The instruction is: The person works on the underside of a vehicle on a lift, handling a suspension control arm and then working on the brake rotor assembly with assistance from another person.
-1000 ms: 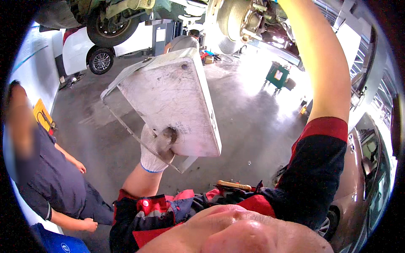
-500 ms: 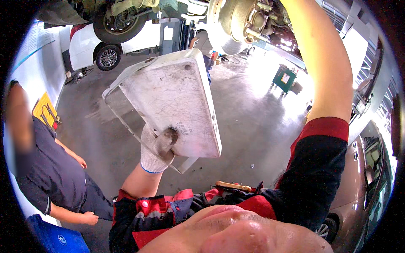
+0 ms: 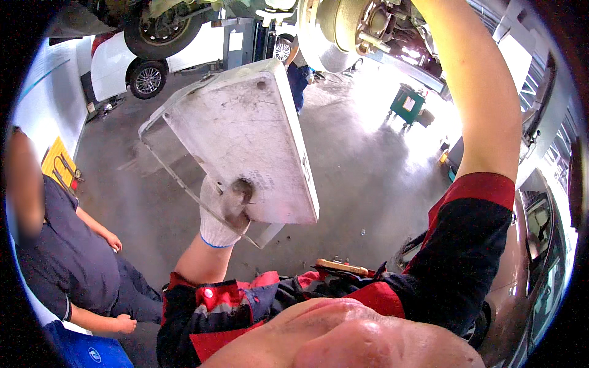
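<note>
My left hand, in a white knit glove with a dirty patch, grips the lower part of a scuffed white box-like container with a thin bracket along its left side, held up tilted at chest height. My bare right arm reaches up and out of the top edge beside a brake disc and hub assembly on a raised vehicle; the right hand itself is out of view. A wooden-handled tool lies low in the middle, behind my red and black workwear.
A person in dark clothes stands close at left; another person is farther back. Around are a white car, a wheel overhead, a lift post, a green cart, a yellow board and a brown car at right.
The container and my left hand have shifted slightly left and upward in the view. My right arm sits a little farther right. The person at the back has moved, now showing dark-clad legs.
</note>
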### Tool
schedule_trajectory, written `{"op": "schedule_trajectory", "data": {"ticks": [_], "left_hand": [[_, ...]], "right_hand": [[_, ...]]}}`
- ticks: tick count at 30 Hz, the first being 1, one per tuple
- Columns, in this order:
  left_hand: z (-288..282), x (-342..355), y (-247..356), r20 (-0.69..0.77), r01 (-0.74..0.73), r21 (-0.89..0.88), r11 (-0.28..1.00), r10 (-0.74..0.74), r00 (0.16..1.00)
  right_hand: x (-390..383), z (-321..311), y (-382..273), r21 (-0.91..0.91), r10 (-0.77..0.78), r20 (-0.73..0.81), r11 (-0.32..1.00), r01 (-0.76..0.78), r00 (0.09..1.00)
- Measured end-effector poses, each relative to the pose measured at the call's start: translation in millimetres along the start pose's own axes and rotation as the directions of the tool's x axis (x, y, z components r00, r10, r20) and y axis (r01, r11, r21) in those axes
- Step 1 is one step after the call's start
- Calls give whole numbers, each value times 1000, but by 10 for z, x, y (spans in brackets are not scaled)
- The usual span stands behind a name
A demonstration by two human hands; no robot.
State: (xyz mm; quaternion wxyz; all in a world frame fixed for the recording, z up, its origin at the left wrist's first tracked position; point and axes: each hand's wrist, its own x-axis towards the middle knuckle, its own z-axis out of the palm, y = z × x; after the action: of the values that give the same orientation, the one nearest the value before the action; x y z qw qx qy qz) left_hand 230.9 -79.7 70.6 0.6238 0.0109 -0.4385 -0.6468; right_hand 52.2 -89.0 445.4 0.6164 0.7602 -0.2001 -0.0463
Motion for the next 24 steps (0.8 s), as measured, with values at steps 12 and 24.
{"op": "schedule_trajectory", "data": {"ticks": [12, 24], "left_hand": [[-63, -33, 136, -22, 77, -55, 995, -79, 997], [-48, -203, 383, -44, 46, -3, 999, -46, 998]], "right_hand": [[466, -519, -195, -10, 162, 534, 983, -186, 830], [714, -692, -146, 207, 264, 617, 854, -477, 741]]}}
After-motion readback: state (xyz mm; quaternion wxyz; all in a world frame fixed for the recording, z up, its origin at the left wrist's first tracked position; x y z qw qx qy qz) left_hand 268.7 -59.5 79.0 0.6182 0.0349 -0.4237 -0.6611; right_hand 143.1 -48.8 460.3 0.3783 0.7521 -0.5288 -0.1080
